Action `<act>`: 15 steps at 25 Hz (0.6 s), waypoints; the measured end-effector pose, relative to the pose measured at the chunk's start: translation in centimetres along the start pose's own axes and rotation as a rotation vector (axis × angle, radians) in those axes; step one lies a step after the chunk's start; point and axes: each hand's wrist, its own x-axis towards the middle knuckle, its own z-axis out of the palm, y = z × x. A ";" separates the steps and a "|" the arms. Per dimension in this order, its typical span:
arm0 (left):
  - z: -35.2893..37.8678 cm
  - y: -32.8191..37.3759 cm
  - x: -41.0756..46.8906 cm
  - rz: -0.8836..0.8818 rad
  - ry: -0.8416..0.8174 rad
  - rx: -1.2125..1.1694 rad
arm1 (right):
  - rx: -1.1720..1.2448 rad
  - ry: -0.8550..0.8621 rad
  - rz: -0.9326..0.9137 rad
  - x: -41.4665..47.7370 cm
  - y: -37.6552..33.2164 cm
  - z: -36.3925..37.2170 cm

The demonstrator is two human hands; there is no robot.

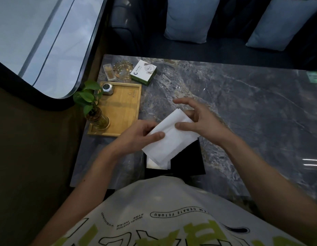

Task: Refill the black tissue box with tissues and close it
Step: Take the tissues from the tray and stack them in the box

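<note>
White tissue stack [172, 141], held tilted above the open black tissue box [188, 160], which stands at the near edge of the marble table [242, 103], close to the person's body. Left hand [138, 134] grips the stack's left edge, thumb on top. Right hand [198, 121] is spread wide, thumb resting on the stack, fingers arched over its far end. More tissues show inside the box. Wooden tray [122, 110] with potted plant [88, 98] lies to the left.
</note>
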 end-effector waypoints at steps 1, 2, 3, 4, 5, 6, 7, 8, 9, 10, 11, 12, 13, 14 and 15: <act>0.0 -0.2 -0.1 0.000 0.022 -0.019 | -0.019 -0.005 0.025 0.0 0.4 -0.1; 0.0 -0.3 -0.1 -0.001 0.049 -0.052 | -0.056 -0.016 0.048 0.0 0.9 -0.2; 0.1 -0.4 -0.2 -0.006 0.077 -0.096 | -0.069 -0.028 0.072 0.0 1.5 -0.3; 0.2 -0.6 -0.2 -0.016 0.103 -0.146 | -0.034 -0.031 0.097 -0.1 2.0 -0.3; 0.3 -0.8 -0.2 -0.028 0.125 -0.196 | 0.051 -0.024 0.126 -0.2 2.6 -0.1; 0.5 -1.0 -0.2 -0.040 0.145 -0.242 | 0.165 -0.008 0.156 -0.3 3.1 0.0; 0.7 -1.3 -0.1 -0.051 0.166 -0.286 | 0.285 0.013 0.179 -0.3 3.7 0.2; 0.9 -1.6 0.0 -0.062 0.190 -0.329 | 0.387 0.037 0.189 -0.2 4.2 0.4; 1.2 -1.9 0.2 -0.072 0.216 -0.367 | 0.459 0.058 0.189 -0.2 4.8 0.6; 1.6 -2.3 0.5 -0.081 0.243 -0.399 | 0.498 0.072 0.184 -0.3 5.3 0.9; 2.0 -2.7 0.7 -0.094 0.268 -0.432 | 0.514 0.076 0.184 -0.3 5.8 1.3; 2.3 -3.1 1.0 -0.109 0.290 -0.462 | 0.518 0.070 0.187 -0.4 6.2 1.6; 2.7 -3.7 1.2 -0.126 0.311 -0.484 | 0.516 0.058 0.190 -0.4 6.7 1.9; 3.0 -4.2 1.5 -0.148 0.328 -0.493 | 0.507 0.053 0.194 -0.5 7.1 2.2; 3.2 -4.8 1.8 -0.176 0.339 -0.492 | 0.489 0.066 0.204 -0.4 7.5 2.5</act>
